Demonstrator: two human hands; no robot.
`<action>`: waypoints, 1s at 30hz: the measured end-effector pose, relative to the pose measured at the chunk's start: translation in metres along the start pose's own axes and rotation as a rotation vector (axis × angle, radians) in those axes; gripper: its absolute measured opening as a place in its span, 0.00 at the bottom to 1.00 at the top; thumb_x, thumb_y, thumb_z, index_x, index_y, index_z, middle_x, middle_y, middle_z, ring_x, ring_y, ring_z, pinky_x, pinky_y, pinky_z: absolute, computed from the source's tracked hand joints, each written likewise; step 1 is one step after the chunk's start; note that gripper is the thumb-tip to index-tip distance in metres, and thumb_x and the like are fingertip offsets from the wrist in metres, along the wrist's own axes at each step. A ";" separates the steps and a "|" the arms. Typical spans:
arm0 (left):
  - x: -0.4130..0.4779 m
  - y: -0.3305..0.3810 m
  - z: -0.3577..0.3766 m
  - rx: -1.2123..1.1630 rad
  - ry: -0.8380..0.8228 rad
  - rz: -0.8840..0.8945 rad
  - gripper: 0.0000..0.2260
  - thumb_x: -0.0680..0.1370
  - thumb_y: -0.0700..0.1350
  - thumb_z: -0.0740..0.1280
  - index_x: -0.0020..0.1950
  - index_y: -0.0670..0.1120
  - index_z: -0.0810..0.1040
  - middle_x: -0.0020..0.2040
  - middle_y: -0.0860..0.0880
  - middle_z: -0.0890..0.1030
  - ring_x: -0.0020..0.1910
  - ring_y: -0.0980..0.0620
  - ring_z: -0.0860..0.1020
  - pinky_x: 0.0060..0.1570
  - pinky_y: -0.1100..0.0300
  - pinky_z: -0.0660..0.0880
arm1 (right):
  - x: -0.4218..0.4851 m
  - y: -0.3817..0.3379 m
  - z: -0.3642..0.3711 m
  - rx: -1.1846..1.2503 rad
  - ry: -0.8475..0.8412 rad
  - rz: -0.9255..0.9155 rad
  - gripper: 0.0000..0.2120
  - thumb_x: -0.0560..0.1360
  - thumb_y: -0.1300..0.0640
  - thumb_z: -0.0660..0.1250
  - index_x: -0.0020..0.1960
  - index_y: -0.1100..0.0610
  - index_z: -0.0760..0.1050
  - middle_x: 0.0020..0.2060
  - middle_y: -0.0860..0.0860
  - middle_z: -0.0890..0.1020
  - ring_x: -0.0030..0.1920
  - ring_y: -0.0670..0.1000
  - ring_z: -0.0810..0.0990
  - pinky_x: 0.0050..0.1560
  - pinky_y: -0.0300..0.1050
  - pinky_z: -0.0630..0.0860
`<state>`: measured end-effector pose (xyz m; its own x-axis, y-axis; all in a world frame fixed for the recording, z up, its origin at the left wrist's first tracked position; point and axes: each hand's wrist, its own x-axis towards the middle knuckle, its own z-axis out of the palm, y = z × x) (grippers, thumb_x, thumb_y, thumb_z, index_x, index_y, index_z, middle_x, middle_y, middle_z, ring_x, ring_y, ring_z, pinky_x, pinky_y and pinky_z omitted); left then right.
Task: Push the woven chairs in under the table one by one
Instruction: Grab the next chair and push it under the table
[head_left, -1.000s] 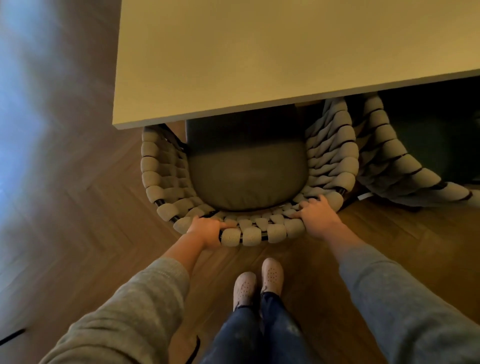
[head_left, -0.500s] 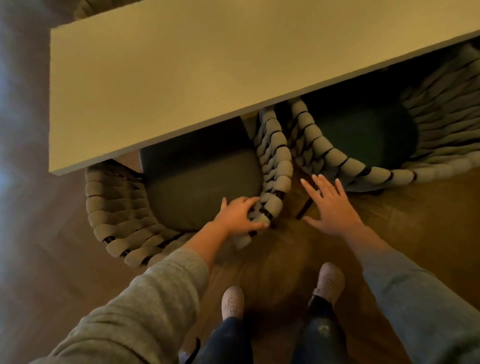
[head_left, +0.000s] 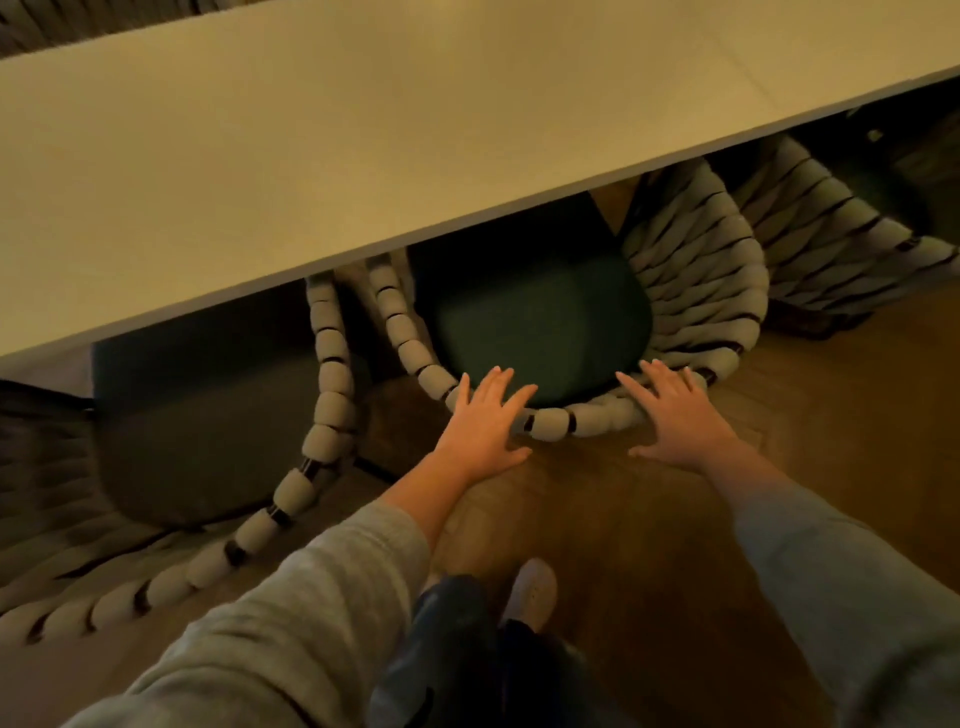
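A woven chair with a dark green seat cushion stands in front of me, its front part hidden under the pale table. My left hand lies with straight spread fingers on the left part of its curved back rim. My right hand lies the same way on the right part of that rim. A second woven chair stands to the left, partly under the table, with neither hand on it.
A third woven chair sits at the right, half under the table. Wooden herringbone floor stretches between me and the chairs. My feet and dark trousers show at the bottom.
I have stepped to the right. Both hands let go of the left chair's back and now lie spread on the back rim of the middle chair.
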<state>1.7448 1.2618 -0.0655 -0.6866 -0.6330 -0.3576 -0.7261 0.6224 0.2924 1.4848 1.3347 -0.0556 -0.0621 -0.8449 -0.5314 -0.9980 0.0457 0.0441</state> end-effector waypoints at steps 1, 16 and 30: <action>0.011 0.008 0.001 0.028 -0.034 0.004 0.37 0.76 0.58 0.66 0.79 0.52 0.51 0.79 0.44 0.52 0.78 0.44 0.46 0.74 0.39 0.40 | 0.005 0.016 0.001 -0.020 -0.038 0.007 0.49 0.72 0.41 0.70 0.79 0.47 0.41 0.79 0.54 0.45 0.78 0.56 0.42 0.77 0.60 0.42; 0.096 0.035 0.010 0.144 -0.474 -0.026 0.17 0.75 0.47 0.67 0.63 0.50 0.71 0.55 0.48 0.78 0.51 0.48 0.78 0.45 0.55 0.72 | 0.098 0.120 -0.008 -0.326 -0.322 -0.237 0.23 0.78 0.51 0.61 0.73 0.41 0.64 0.70 0.45 0.70 0.72 0.50 0.67 0.76 0.56 0.51; 0.086 0.089 0.026 0.098 -0.471 -0.384 0.23 0.77 0.45 0.66 0.71 0.55 0.67 0.62 0.49 0.77 0.66 0.46 0.71 0.73 0.36 0.53 | 0.062 0.144 -0.004 -0.266 -0.219 -0.298 0.10 0.78 0.54 0.62 0.58 0.54 0.76 0.56 0.52 0.80 0.60 0.52 0.76 0.71 0.53 0.62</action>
<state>1.6220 1.2749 -0.0935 -0.2705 -0.5632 -0.7808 -0.8960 0.4440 -0.0099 1.3378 1.2869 -0.0792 0.1975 -0.6662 -0.7191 -0.9364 -0.3453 0.0627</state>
